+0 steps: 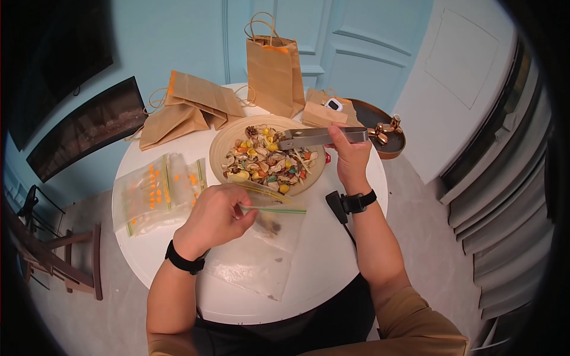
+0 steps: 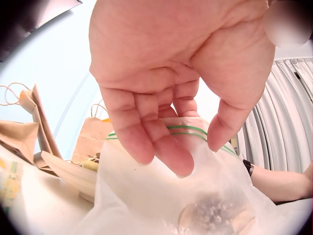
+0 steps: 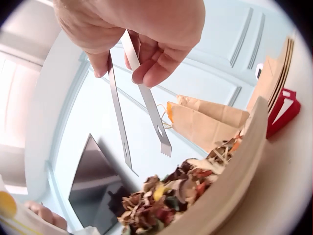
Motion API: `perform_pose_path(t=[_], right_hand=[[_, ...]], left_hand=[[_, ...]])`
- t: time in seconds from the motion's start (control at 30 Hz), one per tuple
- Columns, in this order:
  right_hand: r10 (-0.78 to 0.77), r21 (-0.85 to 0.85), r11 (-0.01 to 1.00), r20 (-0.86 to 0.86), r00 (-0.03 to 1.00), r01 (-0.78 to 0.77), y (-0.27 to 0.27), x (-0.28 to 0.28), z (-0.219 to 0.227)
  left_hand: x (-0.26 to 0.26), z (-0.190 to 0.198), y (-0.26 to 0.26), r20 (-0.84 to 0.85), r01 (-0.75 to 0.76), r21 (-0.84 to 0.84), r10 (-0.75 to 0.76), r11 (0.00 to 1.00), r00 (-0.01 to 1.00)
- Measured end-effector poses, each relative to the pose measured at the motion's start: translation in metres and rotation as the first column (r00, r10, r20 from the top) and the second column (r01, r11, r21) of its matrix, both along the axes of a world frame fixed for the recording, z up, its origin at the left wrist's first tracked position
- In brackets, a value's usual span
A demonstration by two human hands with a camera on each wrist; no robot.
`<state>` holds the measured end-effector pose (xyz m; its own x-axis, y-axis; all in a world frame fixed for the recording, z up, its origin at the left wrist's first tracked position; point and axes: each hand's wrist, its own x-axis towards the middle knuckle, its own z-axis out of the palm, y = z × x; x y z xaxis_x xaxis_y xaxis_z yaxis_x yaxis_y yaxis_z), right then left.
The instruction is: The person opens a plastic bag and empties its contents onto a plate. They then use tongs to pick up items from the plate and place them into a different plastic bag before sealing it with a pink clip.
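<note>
My right hand (image 1: 351,155) grips metal tongs (image 1: 320,137) over the right side of a round wooden tray (image 1: 218,148) heaped with dried petals and pods (image 1: 267,159). In the right wrist view the tongs (image 3: 155,117) have their tips apart with nothing between them, above the dried pieces (image 3: 171,196). My left hand (image 1: 217,216) holds a clear zip bag (image 1: 252,261) by its green-striped top edge, at the tray's near side. Some dark dried pieces lie inside the bag, seen blurred through the plastic in the left wrist view (image 2: 215,213).
Other zip bags with orange marks (image 1: 151,193) lie at the left. Brown paper bags (image 1: 274,74) stand or lie behind the tray. A dark oval tray (image 1: 389,151) with copper-coloured items is at the back right. A black device (image 1: 336,206) with a cable lies near my right wrist.
</note>
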<state>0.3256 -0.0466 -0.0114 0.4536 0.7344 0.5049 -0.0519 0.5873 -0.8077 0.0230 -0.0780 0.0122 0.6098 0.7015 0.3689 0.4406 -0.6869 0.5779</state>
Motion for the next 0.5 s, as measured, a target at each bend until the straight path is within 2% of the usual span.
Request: perform_pose_path(t=[0.07, 0.17, 0.27, 0.37, 0.5], right_hand=[[-0.085, 0.035, 0.996, 0.059, 0.995, 0.083, -0.001, 0.0, 0.0], [-0.042, 0.127, 0.992, 0.135, 0.99, 0.025, -0.002, 0.003, 0.001], [0.047, 0.004, 0.999, 0.243, 0.969, -0.049, -0.009, 0.005, 0.002], [0.055, -0.017, 0.999, 0.336, 0.94, -0.052, -0.013, -0.003, 0.003], [0.111, 0.023, 0.992, 0.237, 0.965, -0.12, -0.006, -0.008, -0.003]], left_hand=[[0.0, 0.0, -0.001, 0.004, 0.002, -0.005, -0.002, 1.0, 1.0], [0.001, 0.0, 0.0, 0.01, 0.003, -0.004, -0.003, 1.0, 1.0], [0.001, 0.0, -0.001, 0.012, 0.002, -0.002, -0.002, 1.0, 1.0], [0.001, 0.001, -0.001, 0.011, -0.001, -0.015, 0.001, 1.0, 1.0], [0.001, 0.001, -0.002, 0.007, 0.003, -0.013, -0.003, 1.0, 1.0]])
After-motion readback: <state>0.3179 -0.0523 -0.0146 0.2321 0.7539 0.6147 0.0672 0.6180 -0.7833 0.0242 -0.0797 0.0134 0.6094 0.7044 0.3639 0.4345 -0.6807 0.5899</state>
